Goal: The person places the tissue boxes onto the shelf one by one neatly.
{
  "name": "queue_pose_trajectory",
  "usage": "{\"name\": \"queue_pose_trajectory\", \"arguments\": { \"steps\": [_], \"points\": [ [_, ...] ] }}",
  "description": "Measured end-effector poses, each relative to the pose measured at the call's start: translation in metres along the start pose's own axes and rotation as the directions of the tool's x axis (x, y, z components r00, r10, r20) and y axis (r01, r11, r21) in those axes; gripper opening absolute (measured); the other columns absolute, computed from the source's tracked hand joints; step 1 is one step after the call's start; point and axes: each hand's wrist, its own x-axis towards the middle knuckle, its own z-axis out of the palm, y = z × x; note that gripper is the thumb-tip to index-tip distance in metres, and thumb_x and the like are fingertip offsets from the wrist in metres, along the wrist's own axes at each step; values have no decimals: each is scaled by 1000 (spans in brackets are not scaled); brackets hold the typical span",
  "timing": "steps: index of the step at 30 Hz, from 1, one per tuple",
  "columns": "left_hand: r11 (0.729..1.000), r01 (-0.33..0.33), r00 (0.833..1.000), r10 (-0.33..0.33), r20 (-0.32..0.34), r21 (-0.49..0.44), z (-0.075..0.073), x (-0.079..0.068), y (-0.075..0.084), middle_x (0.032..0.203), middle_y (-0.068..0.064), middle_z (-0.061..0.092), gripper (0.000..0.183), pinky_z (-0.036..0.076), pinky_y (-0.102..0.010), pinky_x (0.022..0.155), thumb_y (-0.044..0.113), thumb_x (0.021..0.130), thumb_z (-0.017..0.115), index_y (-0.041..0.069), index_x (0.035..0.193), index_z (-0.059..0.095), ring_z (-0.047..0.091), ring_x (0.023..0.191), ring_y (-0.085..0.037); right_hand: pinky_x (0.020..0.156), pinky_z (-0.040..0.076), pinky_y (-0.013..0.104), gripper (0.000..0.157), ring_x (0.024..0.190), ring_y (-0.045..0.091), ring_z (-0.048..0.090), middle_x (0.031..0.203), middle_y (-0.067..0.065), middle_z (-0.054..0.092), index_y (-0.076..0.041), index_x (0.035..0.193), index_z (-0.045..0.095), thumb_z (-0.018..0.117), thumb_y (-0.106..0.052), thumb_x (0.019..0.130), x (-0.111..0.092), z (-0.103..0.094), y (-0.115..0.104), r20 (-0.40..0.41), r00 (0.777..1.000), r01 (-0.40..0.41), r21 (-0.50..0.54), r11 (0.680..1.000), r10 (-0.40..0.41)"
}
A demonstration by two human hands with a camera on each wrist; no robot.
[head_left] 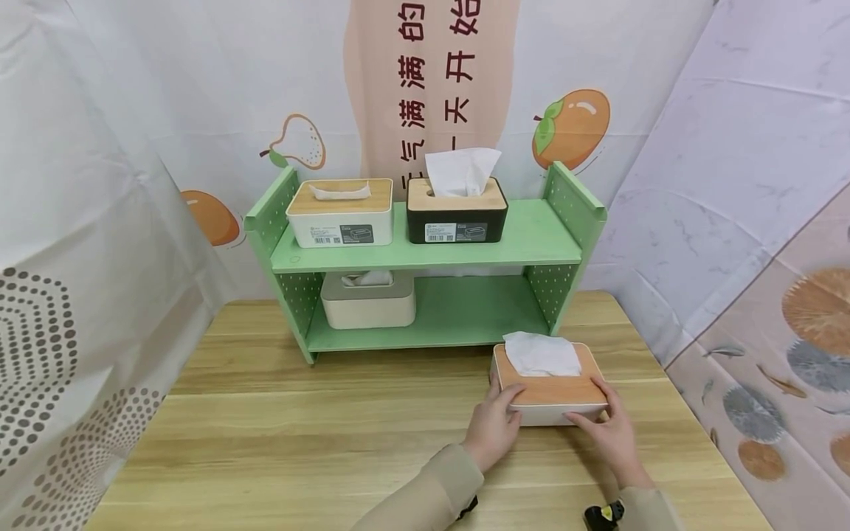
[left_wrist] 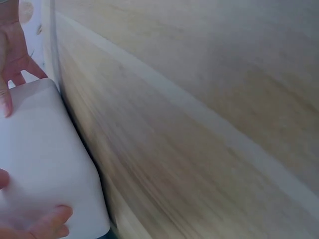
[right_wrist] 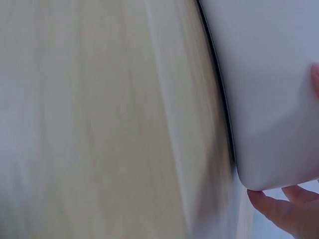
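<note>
A tissue box (head_left: 551, 391) with a white body and an orange wood-look lid sits on the table, right of centre in the head view. A white tissue sticks out of its top. My left hand (head_left: 494, 426) grips its left end, thumb on the front face. At the opposite end my right hand (head_left: 609, 431) holds it, thumb on the front and fingers along the side. Both wrist views show the box's white wall (left_wrist: 45, 144) close against the table, with right fingertips (right_wrist: 269, 204) at a lower corner.
Behind stands a green two-tier shelf (head_left: 425, 254). Its top tier bears a white tissue box (head_left: 341, 221) with a wooden lid and a black tissue box (head_left: 458, 215). A grey-lidded tissue box (head_left: 368, 306) stands at left on the lower tier. Printed curtains surround the wooden table (head_left: 299, 442).
</note>
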Motion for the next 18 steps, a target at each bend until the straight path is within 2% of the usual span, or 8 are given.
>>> {"name": "queue_pose_trajectory", "arguments": {
  "steps": [2,10,14,18],
  "points": [
    [1000,2,1000,-2,-7,-9,-2,-1,-1,148,-32,20,45,40,-12,50,8,89,58,24,130,51,30,38,0,103,29,63,89,135,47,24,151,24,21,-7,145,27,78,-6,72,-1,2,-3,9,1000,1,8,1000,-1],
    [1000,-1,999,0,-39,-13,-16,-8,-4,148,-32,20,44,45,-13,56,7,88,59,21,129,52,31,38,0,101,33,61,87,135,43,27,150,24,24,-7,144,29,78,-8,72,-2,13,-9,16,1000,10,11,1000,-10],
    [1000,5,999,-4,-53,4,-22,-11,-6,148,-32,20,44,44,-13,54,7,88,60,20,129,53,35,40,2,101,32,62,86,135,44,26,149,25,25,-7,144,29,78,-9,73,-4,18,-14,18,1000,3,25,1000,-3],
    [1000,-4,997,5,-75,20,-29,-13,-7,148,-31,20,45,49,-16,62,7,87,61,20,129,53,41,42,0,101,33,61,83,135,43,27,148,25,26,-7,142,31,77,-7,73,-6,23,-19,11,1000,14,36,999,-15]
  ]
}}
